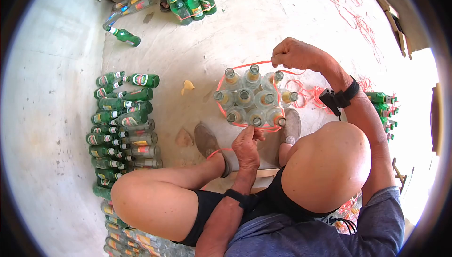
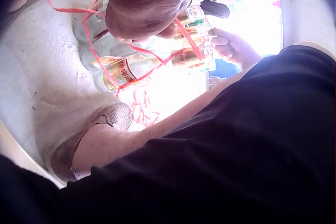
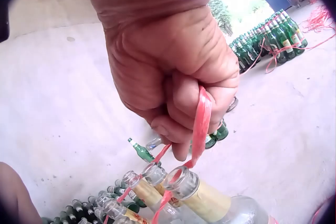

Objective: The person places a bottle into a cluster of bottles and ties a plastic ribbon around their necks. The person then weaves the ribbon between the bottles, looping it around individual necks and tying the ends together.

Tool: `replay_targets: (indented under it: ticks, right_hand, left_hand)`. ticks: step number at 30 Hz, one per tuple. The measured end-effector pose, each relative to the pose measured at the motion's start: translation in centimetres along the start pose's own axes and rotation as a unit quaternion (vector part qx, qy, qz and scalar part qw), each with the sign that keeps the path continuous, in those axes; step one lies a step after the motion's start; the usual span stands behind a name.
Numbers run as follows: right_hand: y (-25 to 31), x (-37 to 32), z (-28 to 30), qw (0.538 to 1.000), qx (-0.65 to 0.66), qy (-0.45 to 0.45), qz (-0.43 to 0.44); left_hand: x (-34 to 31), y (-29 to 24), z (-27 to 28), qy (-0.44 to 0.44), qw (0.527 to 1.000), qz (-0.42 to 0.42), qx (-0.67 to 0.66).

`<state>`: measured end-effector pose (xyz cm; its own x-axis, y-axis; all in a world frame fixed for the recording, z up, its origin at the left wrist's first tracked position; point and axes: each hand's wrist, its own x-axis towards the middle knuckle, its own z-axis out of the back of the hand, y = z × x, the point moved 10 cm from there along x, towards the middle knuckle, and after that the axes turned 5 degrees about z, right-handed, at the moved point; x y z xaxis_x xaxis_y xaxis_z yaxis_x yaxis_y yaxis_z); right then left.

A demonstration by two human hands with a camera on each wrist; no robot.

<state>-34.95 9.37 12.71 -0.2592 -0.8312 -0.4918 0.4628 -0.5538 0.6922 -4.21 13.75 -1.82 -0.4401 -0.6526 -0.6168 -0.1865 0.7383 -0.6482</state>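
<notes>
Several clear glass bottles (image 1: 244, 98) stand upright in a tight cluster on the floor, between the person's feet. A flat red plastic ribbon (image 1: 249, 64) loops around them, near the necks at the far side. My right hand (image 1: 301, 54), beyond the cluster's far right, grips the ribbon in curled fingers; the right wrist view shows the strand (image 3: 201, 124) coming out of the fist. At the near side, my left hand (image 1: 246, 146) pinches the ribbon close to the front bottles, and a loose end trails left from it. Its fingertips are mostly hidden in the left wrist view.
Green bottles (image 1: 113, 139) lie stacked along the left wall. A tied bundle of green bottles (image 1: 190, 3) stands at the far side, near another person's feet. Loose red ribbon (image 1: 306, 94) lies right of the cluster. One green bottle (image 1: 126, 36) lies alone at far left.
</notes>
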Motion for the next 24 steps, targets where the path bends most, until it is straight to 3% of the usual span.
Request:
replay_targets:
  ticks: [7, 16, 24]
  right_hand:
    - [3.8, -1.4, 0.5, 0.997, -0.046, -0.02, 0.057]
    - [1.1, -0.5, 0.0, 0.989, -0.106, -0.047, 0.093]
    - [-2.4, 0.0, -0.4, 0.983, 0.021, -0.113, 0.143]
  left_hand:
    - [0.0, -0.1, -0.1, 0.003, 1.0, -0.005, -0.006]
    - [0.3, 0.2, 0.1, 0.008, 1.0, 0.0, -0.008]
    - [0.2, 0.0, -0.1, 0.01, 1.0, 0.008, -0.007]
